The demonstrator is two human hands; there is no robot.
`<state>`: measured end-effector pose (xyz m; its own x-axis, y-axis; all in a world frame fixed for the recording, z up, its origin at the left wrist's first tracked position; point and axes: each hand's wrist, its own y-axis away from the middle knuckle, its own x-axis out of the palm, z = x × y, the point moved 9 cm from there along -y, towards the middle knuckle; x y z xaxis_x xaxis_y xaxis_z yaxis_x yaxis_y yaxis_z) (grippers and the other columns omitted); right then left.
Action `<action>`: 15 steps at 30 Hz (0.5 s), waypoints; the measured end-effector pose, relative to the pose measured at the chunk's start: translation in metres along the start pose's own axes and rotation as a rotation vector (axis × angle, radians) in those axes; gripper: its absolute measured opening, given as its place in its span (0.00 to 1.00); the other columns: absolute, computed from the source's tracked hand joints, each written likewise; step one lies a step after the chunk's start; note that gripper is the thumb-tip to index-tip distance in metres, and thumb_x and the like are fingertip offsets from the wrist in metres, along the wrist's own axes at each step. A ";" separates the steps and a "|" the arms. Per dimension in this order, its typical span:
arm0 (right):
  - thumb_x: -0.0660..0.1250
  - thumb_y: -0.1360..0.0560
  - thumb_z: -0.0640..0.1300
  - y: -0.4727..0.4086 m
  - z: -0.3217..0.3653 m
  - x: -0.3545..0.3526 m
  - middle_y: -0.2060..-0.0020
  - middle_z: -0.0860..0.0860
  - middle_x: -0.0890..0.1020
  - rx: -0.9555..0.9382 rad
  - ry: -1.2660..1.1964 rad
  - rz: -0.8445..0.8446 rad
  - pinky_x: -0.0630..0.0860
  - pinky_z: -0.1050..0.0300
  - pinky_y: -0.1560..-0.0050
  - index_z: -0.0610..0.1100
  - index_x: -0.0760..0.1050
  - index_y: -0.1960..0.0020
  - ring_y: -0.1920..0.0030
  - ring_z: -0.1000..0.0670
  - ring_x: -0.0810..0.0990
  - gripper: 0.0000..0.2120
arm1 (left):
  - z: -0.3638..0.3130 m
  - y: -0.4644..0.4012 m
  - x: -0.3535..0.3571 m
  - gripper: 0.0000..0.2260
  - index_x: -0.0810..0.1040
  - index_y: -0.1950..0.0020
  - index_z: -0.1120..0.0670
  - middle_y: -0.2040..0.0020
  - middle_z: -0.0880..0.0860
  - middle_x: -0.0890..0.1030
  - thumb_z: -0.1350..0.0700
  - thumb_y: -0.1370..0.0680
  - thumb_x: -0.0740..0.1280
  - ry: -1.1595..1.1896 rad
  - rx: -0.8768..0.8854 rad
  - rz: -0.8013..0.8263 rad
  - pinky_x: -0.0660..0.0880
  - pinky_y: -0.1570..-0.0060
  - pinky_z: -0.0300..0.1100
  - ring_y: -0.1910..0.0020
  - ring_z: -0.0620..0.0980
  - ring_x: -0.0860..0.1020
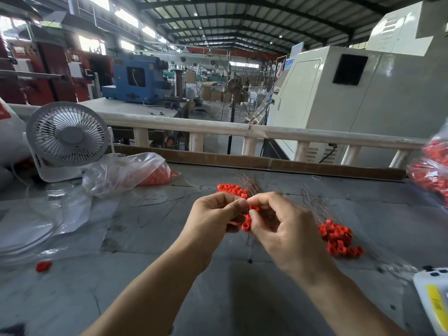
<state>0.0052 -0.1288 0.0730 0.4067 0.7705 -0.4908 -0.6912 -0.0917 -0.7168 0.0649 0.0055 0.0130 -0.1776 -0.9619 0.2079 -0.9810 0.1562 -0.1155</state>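
While both hands meet over the middle of the grey table (169, 275), the work sits between their fingertips. Dial centred on the hands, 12 o'clock pointing away from the person.

Left hand (218, 212): fingers curled, thumb pressed to forefinger, gripping a wire bundle (249, 185). Thin strands fan out toward 12 o'clock and one trails toward 6 o'clock.

Right hand (283, 229): thumb and forefinger pinch a red cap (254, 208) right against the left thumb tip. Remaining fingers loosely curled. Hand slightly blurred.

Held caps (246, 225) show just below that, between the two hands. Which hand carries them I cannot tell.

Surroundings on the table:
- 12 o'clock, just behind the hands: loose cap pile (230, 188).
- 3 o'clock, near: second pile (339, 238), caps with wires poking out toward 12 o'clock.
- 10 o'clock: clear plastic bag (126, 170) holding orange-red caps. Farther out on the same bearing, a white desk fan (66, 137).
- 8 o'clock, well apart: one stray cap (43, 266).
- 2 o'clock, at the table's edge: another bag (434, 170) of red pieces.
- 4 o'clock: white device (434, 299) with a yellow label, partly cut off.
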 end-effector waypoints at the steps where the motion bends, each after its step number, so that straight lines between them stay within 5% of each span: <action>1: 0.75 0.24 0.38 0.000 -0.002 0.000 0.57 0.61 0.84 0.015 -0.006 -0.003 0.77 0.71 0.54 0.51 0.83 0.49 0.54 0.60 0.84 0.09 | 0.000 0.000 -0.001 0.10 0.81 0.51 0.67 0.63 0.56 0.83 0.59 0.21 0.71 -0.010 -0.003 -0.009 0.76 0.60 0.39 0.62 0.50 0.79; 4: 0.75 0.24 0.39 0.000 -0.013 0.001 0.57 0.57 0.84 0.114 -0.075 0.013 0.80 0.59 0.53 0.50 0.84 0.51 0.55 0.54 0.84 0.06 | 0.002 0.000 -0.004 0.07 0.83 0.52 0.63 0.61 0.57 0.84 0.59 0.21 0.72 0.021 -0.021 -0.026 0.77 0.62 0.38 0.62 0.50 0.81; 9: 0.75 0.25 0.38 0.003 -0.019 0.010 0.60 0.54 0.84 0.194 -0.215 0.111 0.80 0.61 0.60 0.52 0.82 0.53 0.61 0.53 0.84 0.08 | 0.005 0.000 -0.006 0.07 0.84 0.51 0.63 0.59 0.58 0.85 0.58 0.22 0.72 0.042 -0.059 -0.045 0.79 0.61 0.39 0.61 0.51 0.82; 13: 0.75 0.26 0.39 -0.004 -0.023 -0.008 0.61 0.56 0.81 0.123 0.004 0.019 0.74 0.68 0.61 0.51 0.81 0.54 0.61 0.54 0.81 0.08 | 0.005 0.000 -0.004 0.07 0.86 0.51 0.58 0.57 0.56 0.87 0.55 0.20 0.71 -0.001 -0.070 -0.049 0.79 0.61 0.39 0.61 0.48 0.82; 15: 0.75 0.26 0.40 -0.008 -0.038 -0.029 0.59 0.56 0.82 0.172 0.177 -0.078 0.78 0.62 0.57 0.50 0.81 0.54 0.60 0.55 0.81 0.06 | 0.006 0.000 -0.005 0.08 0.85 0.50 0.59 0.57 0.55 0.87 0.54 0.20 0.71 -0.037 -0.069 -0.061 0.78 0.61 0.39 0.62 0.47 0.82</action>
<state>0.0214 -0.1748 0.0738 0.5507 0.6470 -0.5273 -0.7390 0.0842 -0.6684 0.0657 0.0087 0.0065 -0.1155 -0.9775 0.1767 -0.9932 0.1109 -0.0362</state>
